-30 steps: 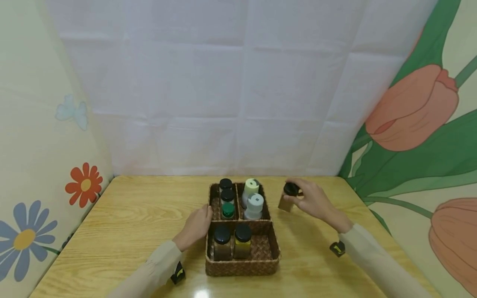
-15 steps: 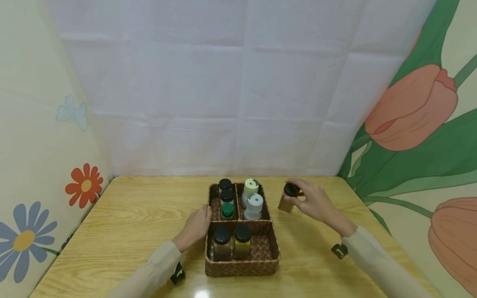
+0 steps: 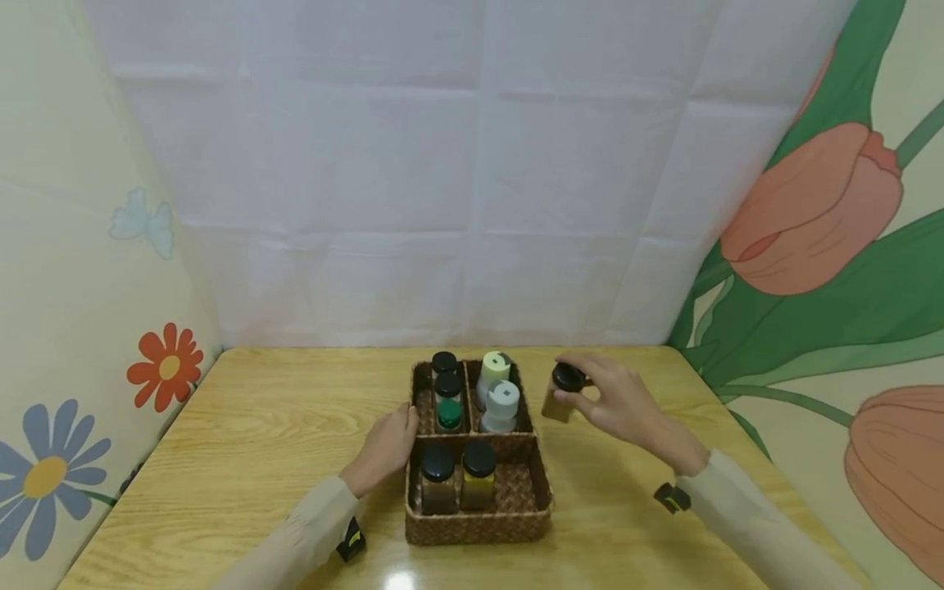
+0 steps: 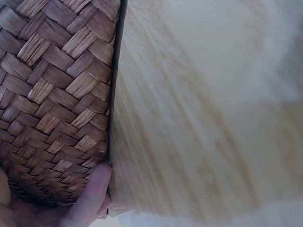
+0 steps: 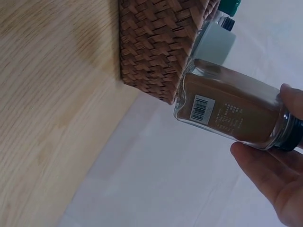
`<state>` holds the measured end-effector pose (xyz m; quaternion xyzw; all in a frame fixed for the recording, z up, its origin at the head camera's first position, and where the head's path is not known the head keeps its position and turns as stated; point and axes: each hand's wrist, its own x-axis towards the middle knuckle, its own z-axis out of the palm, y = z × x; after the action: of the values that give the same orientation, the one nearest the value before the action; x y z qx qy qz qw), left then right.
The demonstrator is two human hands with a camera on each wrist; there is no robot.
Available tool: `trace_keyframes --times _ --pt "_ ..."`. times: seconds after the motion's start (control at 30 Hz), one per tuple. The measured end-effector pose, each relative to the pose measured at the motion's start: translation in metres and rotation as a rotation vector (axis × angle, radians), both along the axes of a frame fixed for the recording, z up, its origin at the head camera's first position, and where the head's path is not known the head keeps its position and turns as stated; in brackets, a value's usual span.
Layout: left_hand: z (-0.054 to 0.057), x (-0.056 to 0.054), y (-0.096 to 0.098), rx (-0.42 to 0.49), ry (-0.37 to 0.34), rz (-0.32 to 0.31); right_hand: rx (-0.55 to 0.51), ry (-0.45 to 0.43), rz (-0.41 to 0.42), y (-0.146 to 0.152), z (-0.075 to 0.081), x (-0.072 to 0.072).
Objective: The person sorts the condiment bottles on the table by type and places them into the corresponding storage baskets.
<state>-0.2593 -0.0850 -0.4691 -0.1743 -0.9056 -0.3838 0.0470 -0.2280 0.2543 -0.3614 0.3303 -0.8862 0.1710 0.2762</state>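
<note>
In the head view my left hand (image 3: 381,449) holds the left side of a brown woven basket (image 3: 479,528). The left wrist view shows its fingers against the basket wall (image 4: 61,90); part of that hand is out of frame. To the right of the basket, my right hand (image 3: 615,401) pinches a glass spice jar (image 3: 558,403) near its black lid. Brown powder fills much of the jar (image 5: 227,106), and a barcode label shows on it. It is tilted slightly, held off the table, with its base close to the basket's right side.
Two black-lidded jars (image 3: 479,479) stand in the basket's front compartment. Behind the divider are a green-capped bottle (image 3: 449,415), black-capped bottles (image 3: 447,385) and two pale-topped bottles (image 3: 502,401). The wooden table (image 3: 295,410) meets a white cloth backdrop (image 3: 354,287).
My right hand has shifted the spice jar slightly left, nearer to the basket. The left hand keeps its place on the basket.
</note>
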Motion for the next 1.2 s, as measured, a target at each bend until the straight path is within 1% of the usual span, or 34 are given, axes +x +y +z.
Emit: trace_keyframes --times 0.27,0.43,0.67,1.0,1.2 --pt "-0.003 -0.001 -0.001 0.002 -0.016 -0.004 -0.002 0.053 0.095 -0.006 0.002 0.008" --pt "-0.003 -0.001 -0.001 0.012 -0.024 -0.003 -0.008 0.077 0.115 -0.008 0.004 0.011" --pt "-0.006 -0.003 -0.001 0.004 -0.026 0.003 -0.025 0.058 0.143 -0.011 0.006 0.018" --pt "-0.006 -0.004 0.001 0.004 -0.013 -0.006 -0.012 0.021 0.177 -0.021 0.002 0.022" --pt "-0.004 -0.004 0.001 -0.007 -0.004 0.01 0.006 0.029 0.186 -0.032 0.002 0.025"
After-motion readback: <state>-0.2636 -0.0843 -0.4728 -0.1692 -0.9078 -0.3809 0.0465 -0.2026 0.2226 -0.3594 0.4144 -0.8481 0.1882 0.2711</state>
